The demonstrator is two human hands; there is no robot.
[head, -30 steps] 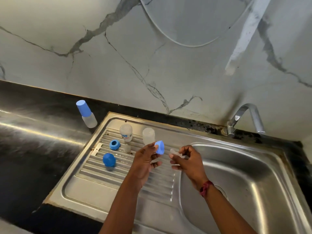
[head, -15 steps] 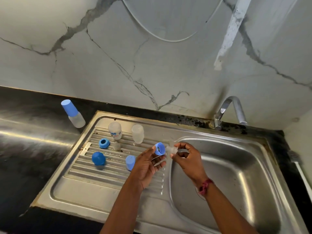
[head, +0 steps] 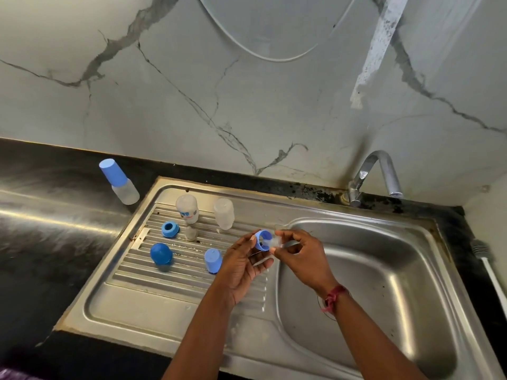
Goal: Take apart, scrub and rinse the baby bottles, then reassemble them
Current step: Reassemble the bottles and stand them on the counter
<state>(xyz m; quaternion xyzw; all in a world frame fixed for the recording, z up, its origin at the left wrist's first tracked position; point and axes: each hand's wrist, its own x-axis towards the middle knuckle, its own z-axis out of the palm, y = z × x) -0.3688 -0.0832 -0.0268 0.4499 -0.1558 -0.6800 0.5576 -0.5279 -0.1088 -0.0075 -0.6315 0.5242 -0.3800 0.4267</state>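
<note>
- Marble wall (head: 247, 105) rose behind a steel sink (head: 164, 311) set in the black desk (head: 41, 242).
- Two clear bottles (head: 187, 208) stood far on its drainboard (head: 178, 272).
- Left hand (head: 241, 267) pinched a blue ring (head: 262, 239); right hand (head: 301, 256) pinched a clear teat (head: 275, 242) touching it, above the drainboard's right edge.

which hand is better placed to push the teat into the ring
Likely the right hand: it pinches the clear teat at the opening of the blue ring, which the left hand holds.
</note>
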